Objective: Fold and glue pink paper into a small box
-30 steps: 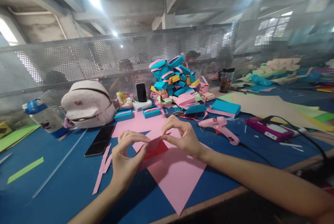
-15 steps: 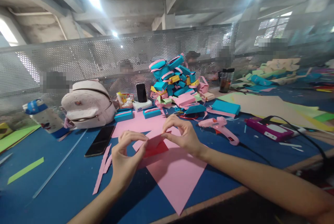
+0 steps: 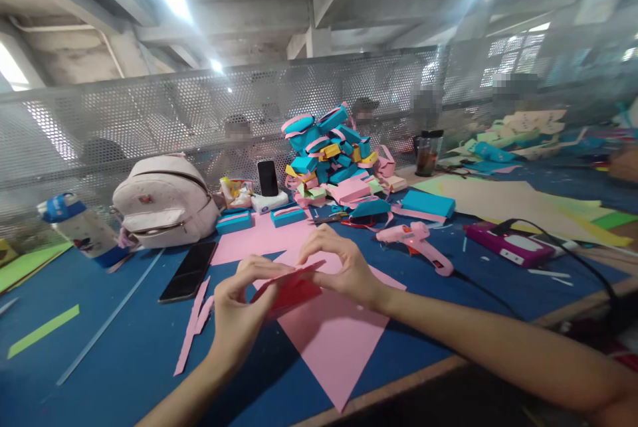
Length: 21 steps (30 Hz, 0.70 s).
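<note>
Between my two hands is a folded piece of pink paper [image 3: 295,293], its shaded inner side a deeper red-pink. My left hand [image 3: 242,311] pinches its left end between thumb and fingers. At the right end, my right hand [image 3: 343,267] grips the upper edge, fingers curled over the top. Below the folded piece a large pink sheet [image 3: 343,354] lies flat, one corner pointing toward the table's front edge. Right of my right hand rests a pink glue gun [image 3: 417,244] with its cord trailing off. Narrow pink paper scraps [image 3: 192,331] lie left of my left hand.
A black phone [image 3: 188,272], a pale backpack [image 3: 164,204] and a bottle [image 3: 84,231] stand at left. Behind my hands rises a pile of blue, pink and yellow paper boxes [image 3: 331,155]. A purple power strip [image 3: 508,244] and paper sheets [image 3: 528,204] lie at right.
The folded paper has tilted, its upper flap now seen nearly edge-on. My right hand has shifted slightly left and its fingers have moved along the edge.
</note>
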Tool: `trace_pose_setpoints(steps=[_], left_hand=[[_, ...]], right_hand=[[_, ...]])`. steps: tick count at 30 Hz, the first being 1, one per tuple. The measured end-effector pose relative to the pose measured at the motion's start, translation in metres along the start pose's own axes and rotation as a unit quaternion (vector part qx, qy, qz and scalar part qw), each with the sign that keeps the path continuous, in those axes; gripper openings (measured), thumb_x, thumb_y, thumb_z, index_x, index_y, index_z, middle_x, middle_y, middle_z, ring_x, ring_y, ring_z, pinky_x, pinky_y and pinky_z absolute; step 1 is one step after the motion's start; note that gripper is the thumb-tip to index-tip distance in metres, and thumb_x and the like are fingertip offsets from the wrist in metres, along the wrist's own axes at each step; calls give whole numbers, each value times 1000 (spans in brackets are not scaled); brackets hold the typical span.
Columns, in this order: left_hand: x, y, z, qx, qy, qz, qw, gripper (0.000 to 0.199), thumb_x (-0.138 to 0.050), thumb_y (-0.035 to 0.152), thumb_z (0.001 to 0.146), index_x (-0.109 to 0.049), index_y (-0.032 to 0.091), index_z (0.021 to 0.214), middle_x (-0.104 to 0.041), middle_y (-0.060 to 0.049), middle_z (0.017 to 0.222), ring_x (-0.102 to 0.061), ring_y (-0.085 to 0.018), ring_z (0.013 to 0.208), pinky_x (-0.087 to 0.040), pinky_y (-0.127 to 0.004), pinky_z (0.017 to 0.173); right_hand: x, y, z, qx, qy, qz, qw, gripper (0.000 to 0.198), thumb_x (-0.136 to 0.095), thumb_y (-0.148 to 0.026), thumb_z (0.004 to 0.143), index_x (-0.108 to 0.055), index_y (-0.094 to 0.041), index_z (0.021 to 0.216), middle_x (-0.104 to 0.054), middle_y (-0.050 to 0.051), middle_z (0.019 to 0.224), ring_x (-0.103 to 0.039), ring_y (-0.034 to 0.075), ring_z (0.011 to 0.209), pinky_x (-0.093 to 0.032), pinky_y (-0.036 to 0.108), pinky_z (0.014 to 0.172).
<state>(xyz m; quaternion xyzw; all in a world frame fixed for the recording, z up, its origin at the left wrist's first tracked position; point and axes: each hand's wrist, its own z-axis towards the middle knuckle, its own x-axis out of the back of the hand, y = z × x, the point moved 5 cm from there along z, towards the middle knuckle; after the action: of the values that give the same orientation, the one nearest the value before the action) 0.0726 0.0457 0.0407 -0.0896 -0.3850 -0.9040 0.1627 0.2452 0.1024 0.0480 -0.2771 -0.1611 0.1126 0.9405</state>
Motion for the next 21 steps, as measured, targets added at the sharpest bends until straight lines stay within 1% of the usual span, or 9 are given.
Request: trace_pose_setpoints(steps=[2,4,7,11,16,18,21], left_hand=[[-1,-4,0,37,0,-32,999,13,-66,16,85,-74,24,84,-75,-2,87,-68,-19,86,-51,-31,79],[-1,-7,1,68,15,-43,997,9,-67,19,85,-74,23,81,-75,-3,86,-68,-18,86,-52,-29,79],[1,-11,0,104,33,-47,993,7,-69,24,83,-74,21,79,-75,-4,85,-69,-18,84,-53,-28,78],[1,-14,-1,133,37,-40,990,10,-70,29,82,-74,20,79,-76,-5,86,-70,-19,84,-54,-28,79],[2,-17,-1,155,39,-26,987,16,-72,34,79,-75,19,78,-76,-7,86,-70,-22,83,-55,-30,78],[3,-20,0,170,36,-20,985,20,-72,37,78,-76,18,82,-76,-7,87,-70,-22,83,-55,-30,76],[3,-24,1,196,33,-21,980,26,-71,43,79,-77,19,87,-75,-5,83,-69,-21,77,-53,-26,67]], right_hand=[[2,1,1,-7,10,8,1000,12,-77,-30,79,-70,-22,85,-70,3,84,-58,21,86,-43,39,86],[4,3,1,-14,18,14,1000,14,-78,-31,79,-70,-22,85,-70,3,83,-59,21,85,-44,38,85],[6,5,1,-22,32,14,999,11,-76,-31,81,-70,-22,79,-69,3,79,-58,20,82,-44,38,84],[7,5,2,-23,49,26,998,15,-73,-32,84,-69,-21,74,-67,2,75,-58,19,77,-44,37,81],[9,9,3,-43,62,41,996,25,-74,-40,82,-67,-20,69,-64,2,69,-56,17,69,-45,36,76],[12,12,4,-63,77,45,994,27,-75,-42,80,-66,-20,67,-63,1,69,-56,16,68,-46,34,73],[15,17,5,-89,102,49,990,23,-75,-38,79,-65,-20,69,-63,0,70,-56,16,70,-46,32,73]])
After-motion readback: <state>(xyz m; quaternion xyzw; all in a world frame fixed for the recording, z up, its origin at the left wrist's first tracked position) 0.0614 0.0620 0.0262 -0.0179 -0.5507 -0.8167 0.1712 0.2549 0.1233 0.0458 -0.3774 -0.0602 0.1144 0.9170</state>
